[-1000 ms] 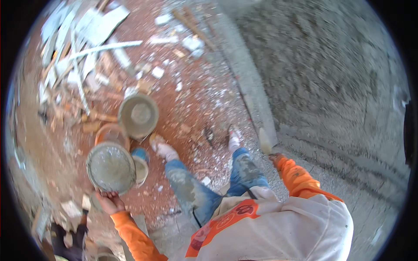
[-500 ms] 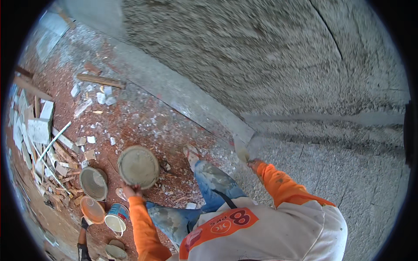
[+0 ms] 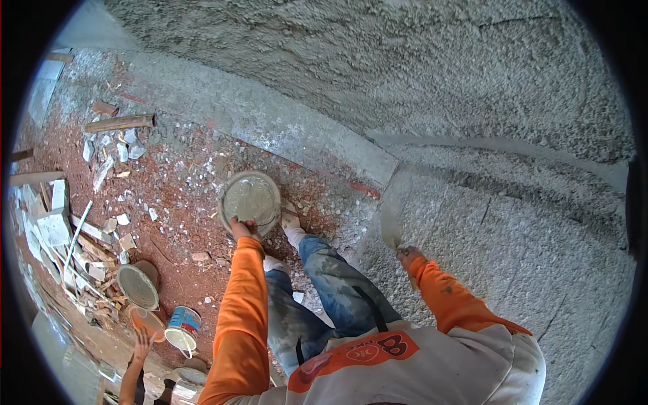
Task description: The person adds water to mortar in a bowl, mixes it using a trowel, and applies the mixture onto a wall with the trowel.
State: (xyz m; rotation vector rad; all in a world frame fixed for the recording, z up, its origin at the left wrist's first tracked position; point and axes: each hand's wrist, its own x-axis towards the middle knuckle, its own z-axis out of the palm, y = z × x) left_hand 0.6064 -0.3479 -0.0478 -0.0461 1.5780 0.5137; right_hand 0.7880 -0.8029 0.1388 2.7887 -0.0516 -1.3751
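The left grip (image 3: pixel 246 228) is clasped on the near rim of the round basin (image 3: pixel 224 200), which contains a smooth grey mix (image 3: pixel 248 194). The basin is in front of the body and left of centre, above reddish, rubble-strewn ground (image 3: pixel 179 253). Contact between its base and the ground cannot be confirmed (the underside is hidden).

The right grip (image 3: pixel 408 256) is clenched around the trowel (image 3: pixel 389 226). The blade extends forward from the fingers and leans slightly left; its long axis runs roughly away from the body.

Governing relation: the basin lies to the left of the trowel blade and slightly farther forward, with a clear gap between them. The left grip is the nearer one, being in contact with the rim; the right grip is well apart from it. The rough grey wall (image 3: pixel 405 74) stands beyond both.

Surrounding items, lower left: an empty-handed-looking co-worker's hand (image 3: pixel 142 343) at an orange bucket (image 3: pixel 150 320), a blue-and-white bucket (image 3: pixel 185 317) just beside it, and a grey tub (image 3: pixel 154 272). A scrap pile (image 3: pixel 81 236) lies farther left.
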